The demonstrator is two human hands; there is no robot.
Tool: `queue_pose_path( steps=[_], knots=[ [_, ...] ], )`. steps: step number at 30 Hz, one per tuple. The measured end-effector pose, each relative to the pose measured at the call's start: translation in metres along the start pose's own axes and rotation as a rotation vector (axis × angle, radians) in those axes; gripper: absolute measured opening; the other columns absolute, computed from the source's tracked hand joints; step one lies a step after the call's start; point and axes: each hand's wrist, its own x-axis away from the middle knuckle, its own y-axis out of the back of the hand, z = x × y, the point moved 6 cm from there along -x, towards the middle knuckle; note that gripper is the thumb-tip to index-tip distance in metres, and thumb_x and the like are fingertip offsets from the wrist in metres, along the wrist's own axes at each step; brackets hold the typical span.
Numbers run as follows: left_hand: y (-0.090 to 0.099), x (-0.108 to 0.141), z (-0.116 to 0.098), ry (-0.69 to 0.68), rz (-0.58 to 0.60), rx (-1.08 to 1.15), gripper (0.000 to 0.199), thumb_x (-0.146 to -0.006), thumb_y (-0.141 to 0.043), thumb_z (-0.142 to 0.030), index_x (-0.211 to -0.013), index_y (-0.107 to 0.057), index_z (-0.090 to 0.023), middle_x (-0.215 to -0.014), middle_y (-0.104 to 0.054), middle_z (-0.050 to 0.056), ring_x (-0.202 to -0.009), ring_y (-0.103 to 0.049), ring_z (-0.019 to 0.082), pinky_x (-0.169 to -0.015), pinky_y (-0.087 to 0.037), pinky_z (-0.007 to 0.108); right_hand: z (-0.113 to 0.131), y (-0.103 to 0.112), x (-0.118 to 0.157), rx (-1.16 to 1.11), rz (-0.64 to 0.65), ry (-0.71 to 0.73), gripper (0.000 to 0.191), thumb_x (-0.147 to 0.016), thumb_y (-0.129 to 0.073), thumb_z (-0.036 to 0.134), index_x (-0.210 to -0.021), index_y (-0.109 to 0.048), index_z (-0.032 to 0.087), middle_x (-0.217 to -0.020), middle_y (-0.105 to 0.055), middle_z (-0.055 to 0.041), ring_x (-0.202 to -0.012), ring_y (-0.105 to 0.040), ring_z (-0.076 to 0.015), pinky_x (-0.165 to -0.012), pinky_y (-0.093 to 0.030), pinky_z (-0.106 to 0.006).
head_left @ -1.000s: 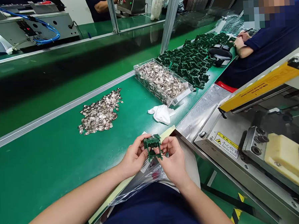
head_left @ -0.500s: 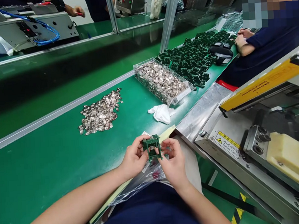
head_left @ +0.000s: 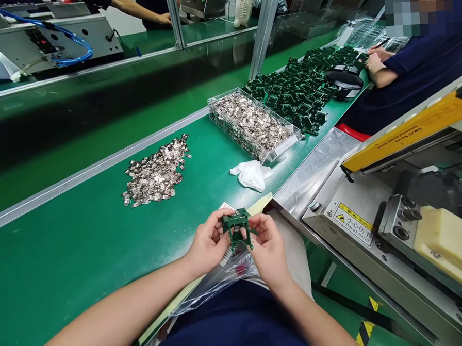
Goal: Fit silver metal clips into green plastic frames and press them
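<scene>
Just in front of my body, my left hand point(head_left: 204, 249) grips a stack-like green circuit board piece point(head_left: 226, 226) with an open middle, thumb and fingers closed on its left side. Pinching the right edge of the same piece is my right hand point(head_left: 269, 251), its fingertips partly hidden behind it. Below the hands lie a clear plastic bag point(head_left: 217, 284) and a white gridded sheet point(head_left: 225, 258). Ahead to the left is a pile of small silvery metal parts point(head_left: 155, 172). A clear box point(head_left: 282, 152) filled with similar metal parts stands ahead to the right.
A crumpled white cloth point(head_left: 251, 175) lies before the box. Many green boards point(head_left: 289, 95) and a black case point(head_left: 344, 82) spread behind it. A machine with a warning label point(head_left: 353, 223) flanks my right side. A co-worker's hands point(head_left: 376, 62) are at the far right.
Both hands stay in nearly the same place, and the green piece is tilted slightly differently. Across the bench, a co-worker's arm has reached farther right.
</scene>
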Motion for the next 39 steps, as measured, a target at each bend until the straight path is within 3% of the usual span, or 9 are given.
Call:
queue_pose_path(
  steps=[5,11,17,23,30,34,39],
  knots=[
    [0.001,0.001,0.000,0.003,-0.012,-0.001,0.033,-0.089,-0.061,-0.031,-0.119,-0.053,-0.021,-0.090,-0.066,0.004,-0.075,-0.062,0.012,-0.067,-0.051,0.020,-0.004,0.000,0.000,-0.069,0.001,-0.020,0.020,-0.078,-0.071,0.025,-0.090,-0.056,0.021,-0.084,-0.057,-0.0013,-0.080,-0.057,-0.0172,-0.070,-0.051,-0.026],
    [-0.001,0.001,-0.003,0.043,-0.043,0.068,0.030,-0.087,-0.064,-0.028,-0.114,-0.054,-0.020,-0.092,-0.067,0.003,-0.078,-0.063,0.011,-0.074,-0.052,0.020,-0.009,-0.001,0.002,-0.123,-0.041,-0.027,0.022,-0.074,-0.072,0.020,-0.082,-0.052,0.021,-0.079,-0.053,0.0016,-0.073,-0.052,-0.0146,-0.067,-0.046,-0.023],
    [-0.005,0.005,-0.005,0.115,-0.049,0.123,0.040,-0.078,-0.074,-0.026,-0.112,-0.054,-0.019,-0.087,-0.067,0.002,-0.071,-0.063,0.012,-0.075,-0.054,0.025,-0.010,-0.001,0.010,-0.175,-0.071,-0.033,0.024,-0.070,-0.072,0.015,-0.079,-0.051,0.021,-0.077,-0.051,0.0028,-0.070,-0.048,-0.0134,-0.062,-0.044,-0.021],
    [-0.014,0.013,-0.005,0.149,-0.005,0.109,0.040,-0.077,-0.073,-0.023,-0.112,-0.054,-0.017,-0.098,-0.067,0.007,-0.090,-0.067,0.018,-0.081,-0.054,0.028,-0.009,0.002,0.024,-0.276,-0.068,-0.038,0.026,-0.071,-0.072,0.013,-0.079,-0.049,0.021,-0.074,-0.053,0.0041,-0.066,-0.049,-0.0119,-0.060,-0.045,-0.019],
    [-0.015,0.006,-0.010,0.023,0.146,0.010,0.033,-0.083,-0.067,-0.021,-0.113,-0.055,-0.020,-0.098,-0.067,0.005,-0.084,-0.065,0.012,-0.077,-0.054,0.021,-0.010,0.020,0.031,-0.174,-0.111,0.048,0.021,-0.077,-0.075,0.024,-0.082,-0.054,0.021,-0.082,-0.057,-0.0001,-0.075,-0.054,-0.0148,-0.066,-0.048,-0.023],
    [-0.003,-0.010,-0.009,-0.029,0.037,0.021,0.034,-0.086,-0.065,-0.028,-0.117,-0.052,-0.021,-0.099,-0.065,0.005,-0.087,-0.064,0.013,-0.076,-0.055,0.023,-0.034,0.043,0.031,-0.049,-0.191,-0.031,0.023,-0.082,-0.072,0.040,-0.085,-0.061,0.020,-0.083,-0.058,-0.0026,-0.073,-0.054,-0.0166,-0.063,-0.050,-0.026],
    [0.003,-0.021,0.003,0.015,-0.078,0.126,0.044,-0.080,-0.071,-0.037,-0.115,-0.050,-0.020,-0.094,-0.062,0.004,-0.077,-0.063,0.015,-0.066,-0.059,0.027,-0.066,0.032,0.018,-0.029,-0.051,-0.143,0.035,-0.082,-0.068,0.052,-0.084,-0.067,0.017,-0.076,-0.063,-0.0059,-0.067,-0.057,-0.0191,-0.055,-0.048,-0.027]
  ],
)
